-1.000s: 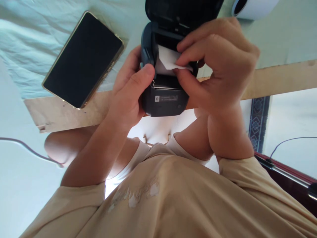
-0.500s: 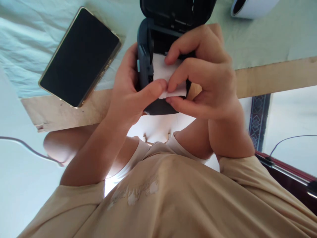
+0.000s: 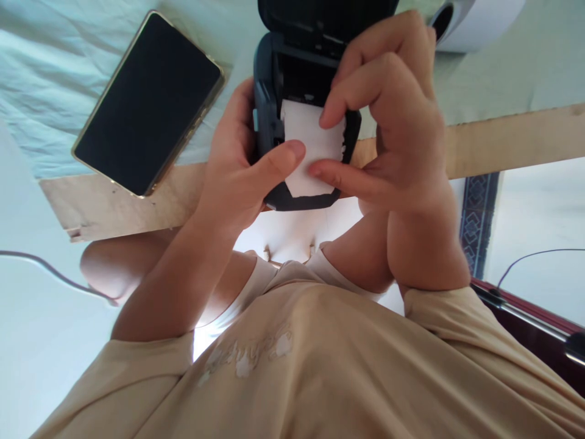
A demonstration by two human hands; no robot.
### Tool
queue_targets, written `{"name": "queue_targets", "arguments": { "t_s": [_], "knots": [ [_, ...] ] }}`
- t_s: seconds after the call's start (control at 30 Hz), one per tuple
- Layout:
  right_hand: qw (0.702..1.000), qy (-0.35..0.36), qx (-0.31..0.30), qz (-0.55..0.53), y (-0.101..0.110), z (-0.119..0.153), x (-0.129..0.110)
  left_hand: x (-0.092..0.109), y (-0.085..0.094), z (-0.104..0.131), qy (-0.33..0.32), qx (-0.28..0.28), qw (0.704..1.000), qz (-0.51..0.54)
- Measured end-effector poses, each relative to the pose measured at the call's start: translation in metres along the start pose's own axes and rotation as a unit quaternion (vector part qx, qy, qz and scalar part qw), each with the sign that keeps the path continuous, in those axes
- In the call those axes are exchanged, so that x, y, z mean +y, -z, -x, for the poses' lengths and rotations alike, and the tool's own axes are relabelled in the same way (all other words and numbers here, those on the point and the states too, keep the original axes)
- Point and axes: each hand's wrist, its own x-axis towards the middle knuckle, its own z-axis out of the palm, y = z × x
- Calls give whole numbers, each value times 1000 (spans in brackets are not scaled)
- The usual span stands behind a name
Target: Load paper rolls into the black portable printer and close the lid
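A dark device [image 3: 267, 79] with its black lid [image 3: 315, 18] raised lies at the table's near edge. White paper [image 3: 313, 143] comes out of its inside and lies over its front edge, one side ragged. My left hand [image 3: 242, 158] grips the device from the left, its thumb pressing on the paper and its other fingers hidden beneath. Over the right side of the device is my right hand [image 3: 388, 116], its fingers apart, with thumb tip and a fingertip touching the paper without pinching it.
A phone [image 3: 148, 103] with a dark screen lies on the green cloth [image 3: 31, 79] to the left. At the upper right is a white roll [image 3: 479, 24]. A wooden edge [image 3: 516, 140] runs along the table's near side.
The fingers of my right hand have spread and moved up and right off the paper. More of the paper shows, reaching nearer the front. The white roll has shifted slightly.
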Motion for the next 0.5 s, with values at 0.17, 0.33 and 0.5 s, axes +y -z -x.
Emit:
{"name": "queue_targets", "arguments": {
  "t_s": [0.17, 0.33, 0.5],
  "knots": [
    [998, 1, 48, -50, -3, 0, 6, -5, 2, 0, -11, 8, 1000, -17],
    [994, 26, 86, -62, -1, -1, 15, -9, 3, 0, -33, 17, 999, -22],
    [997, 18, 67, -37, -6, 0, 12, -7, 5, -1, -29, 12, 999, -21]
  ]
}}
